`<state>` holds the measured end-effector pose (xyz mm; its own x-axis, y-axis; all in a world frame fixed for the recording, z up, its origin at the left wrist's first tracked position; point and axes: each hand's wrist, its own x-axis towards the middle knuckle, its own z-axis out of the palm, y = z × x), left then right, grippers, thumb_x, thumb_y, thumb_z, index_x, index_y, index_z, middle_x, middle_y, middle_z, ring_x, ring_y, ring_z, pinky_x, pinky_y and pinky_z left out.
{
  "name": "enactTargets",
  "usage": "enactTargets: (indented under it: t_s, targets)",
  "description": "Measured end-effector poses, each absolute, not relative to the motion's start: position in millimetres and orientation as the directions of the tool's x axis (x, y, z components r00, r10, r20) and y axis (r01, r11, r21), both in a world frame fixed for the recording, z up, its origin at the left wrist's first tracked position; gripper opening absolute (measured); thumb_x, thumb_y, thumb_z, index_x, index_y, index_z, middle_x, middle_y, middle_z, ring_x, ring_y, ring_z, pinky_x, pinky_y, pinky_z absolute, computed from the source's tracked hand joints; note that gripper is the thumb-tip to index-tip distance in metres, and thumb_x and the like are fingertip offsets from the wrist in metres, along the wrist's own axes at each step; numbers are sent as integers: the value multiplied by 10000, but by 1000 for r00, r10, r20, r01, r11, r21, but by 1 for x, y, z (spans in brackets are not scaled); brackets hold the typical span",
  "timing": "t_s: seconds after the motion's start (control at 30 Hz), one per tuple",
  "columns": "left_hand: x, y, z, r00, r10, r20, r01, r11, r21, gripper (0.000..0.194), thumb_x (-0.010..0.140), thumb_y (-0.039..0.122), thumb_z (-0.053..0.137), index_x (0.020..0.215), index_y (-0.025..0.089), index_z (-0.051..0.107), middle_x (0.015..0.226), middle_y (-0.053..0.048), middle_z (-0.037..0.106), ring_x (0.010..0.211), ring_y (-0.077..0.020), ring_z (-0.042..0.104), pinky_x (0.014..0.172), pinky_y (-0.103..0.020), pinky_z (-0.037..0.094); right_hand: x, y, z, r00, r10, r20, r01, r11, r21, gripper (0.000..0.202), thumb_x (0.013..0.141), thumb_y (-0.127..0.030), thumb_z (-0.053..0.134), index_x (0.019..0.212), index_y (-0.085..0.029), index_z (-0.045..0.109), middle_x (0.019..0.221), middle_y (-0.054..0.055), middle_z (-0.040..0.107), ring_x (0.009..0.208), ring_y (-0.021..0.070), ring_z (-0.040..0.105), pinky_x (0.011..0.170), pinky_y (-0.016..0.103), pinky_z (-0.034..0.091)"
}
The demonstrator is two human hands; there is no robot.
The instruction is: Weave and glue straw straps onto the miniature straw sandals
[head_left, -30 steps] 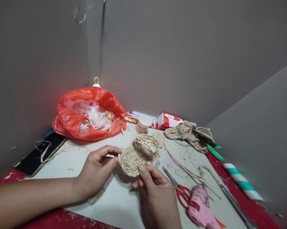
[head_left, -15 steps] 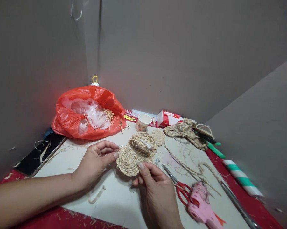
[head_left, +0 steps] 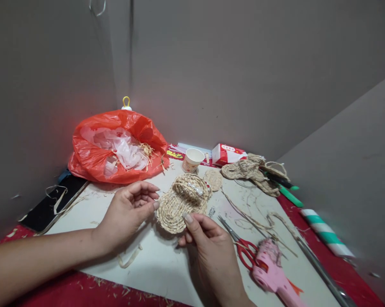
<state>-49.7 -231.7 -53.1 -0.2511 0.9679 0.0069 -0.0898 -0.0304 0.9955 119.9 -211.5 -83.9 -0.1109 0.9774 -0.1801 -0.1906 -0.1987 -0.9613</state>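
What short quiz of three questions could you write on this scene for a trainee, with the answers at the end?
1. What does the right hand pinch?
A) phone
B) woven slipper
C) striped tube
2. True or false: the paper cup lies on its side.
3. Fill in: the ____ with red handles lie beside the pink glue gun.

Key: 1. B; 2. false, the paper cup stands upright; 3. scissors.

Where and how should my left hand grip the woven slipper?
Perhaps bring the left hand from the left and pinch the slipper by its left rim, top and bottom: the sole looks flat there, the strap arches over its far part, and the right hand grips the near right edge.
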Motion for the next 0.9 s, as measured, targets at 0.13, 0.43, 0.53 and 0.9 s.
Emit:
enactTargets:
  t_s: [0.13,0.43,0.53,0.9]
  targets:
    - [-50,-233,-53,-251,967,43,-10,-47,999,210,712,164,704,913,170,643,820,-10,651,719,-109,568,657,-228,475,121,-210,-86,-133,977,-167,-177,-189,-966,310,706,-455,771,714,-162,667,486,-57,551,443,83,536,475,176,428]
    - [-56,-226,-59,-193,972,-132,-199,93,976,281,673,169,760,932,177,649,827,8,635,631,-69,552,607,-211,444,123,-213,-91,-164,968,-189,-191,-219,-957,292,713,-436,776,729,-169,659,498,-63,564,451,77,548,486,168,424]
    - [-60,-218,-62,-72,954,-290,-359,246,900,297,641,152,784,907,157,652,777,0,643,614,-77,576,604,-219,448,123,-212,-89,-164,968,-191,-190,-221,-957,299,708,-438,779,723,-164,660,491,-61,560,446,81,549,483,174,428]
    - [-77,-205,-66,319,857,-404,-416,509,753,231,658,186,790,843,93,687,725,-39,663,657,-104,604,687,-237,456,125,-205,-85,-244,943,-227,-218,-281,-934,336,663,-448,801,669,-148,652,438,-67,514,406,73,520,452,164,404]
